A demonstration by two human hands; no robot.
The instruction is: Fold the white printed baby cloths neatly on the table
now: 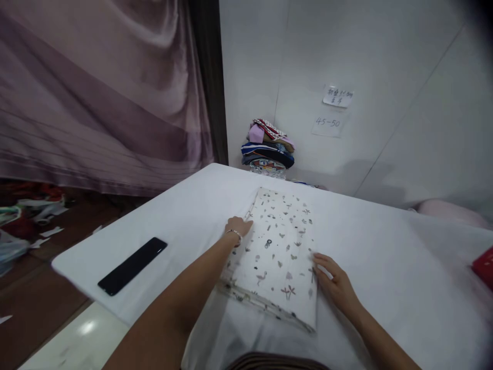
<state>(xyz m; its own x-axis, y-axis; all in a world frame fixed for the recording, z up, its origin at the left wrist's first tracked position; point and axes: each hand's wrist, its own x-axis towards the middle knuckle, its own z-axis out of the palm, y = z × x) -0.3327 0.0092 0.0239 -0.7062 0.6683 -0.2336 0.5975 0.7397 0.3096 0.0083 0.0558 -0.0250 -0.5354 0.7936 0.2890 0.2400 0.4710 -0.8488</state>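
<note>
A white folded cloth [278, 252] with small flamingo, palm and leaf prints lies flat on the white table [185, 205], its folded layers showing along the near edge. At its left edge is my left hand [238, 229], a bracelet on the wrist; the fingers are curled at the edge, one digit resting on top of the cloth, the others partly hidden. My right hand [334, 280] lies along the opposite edge, fingers stretched out and thumb apart, the fingertips touching the cloth's side.
A black phone [133, 265] lies on the table at left. Beyond the far edge, a stack of folded fabrics [268, 149] stands against the wall. A pinkish curtain [108, 92] hangs at left, above scraps on the floor. Something red [484, 267] sits at the right.
</note>
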